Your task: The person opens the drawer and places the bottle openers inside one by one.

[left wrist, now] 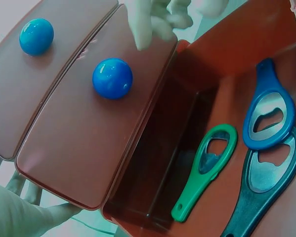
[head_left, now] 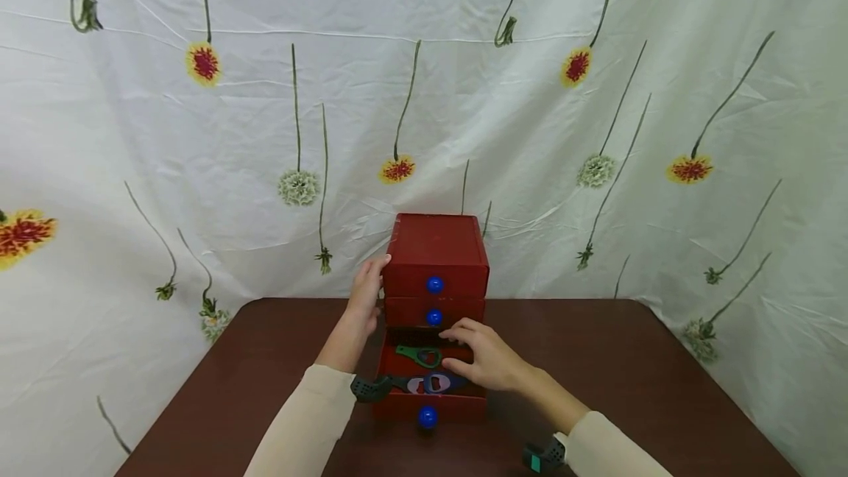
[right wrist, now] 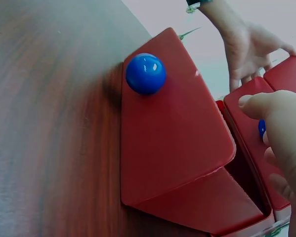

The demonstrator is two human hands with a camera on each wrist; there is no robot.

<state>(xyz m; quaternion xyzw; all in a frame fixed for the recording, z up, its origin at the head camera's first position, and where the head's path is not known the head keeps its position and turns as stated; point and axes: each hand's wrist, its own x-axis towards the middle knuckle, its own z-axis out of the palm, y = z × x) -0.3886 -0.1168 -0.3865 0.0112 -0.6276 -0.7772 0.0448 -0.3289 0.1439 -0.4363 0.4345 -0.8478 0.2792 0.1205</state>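
Note:
A small red drawer cabinet point(head_left: 437, 240) with blue round knobs stands on the table, its bottom drawer point(head_left: 457, 409) pulled out. My left hand point(head_left: 363, 299) rests against the cabinet's left side, thumb near the front edge. Over the right part of the drawer hovers my right hand point(head_left: 490, 358), fingers loosely bent and nothing between them. Inside the drawer lie a green bottle opener point(left wrist: 190, 195), a blue bottle opener point(left wrist: 267, 78) and a dark bottle opener point(left wrist: 242, 210). The blue one overlaps the dark one near the drawer front.
Two upper drawers are closed, with a blue knob point(head_left: 434, 285) on the top one and another knob point(head_left: 433, 317) below. The dark brown table point(head_left: 596, 359) extends to both sides. A white cloth point(head_left: 530, 131) with printed flowers hangs behind it.

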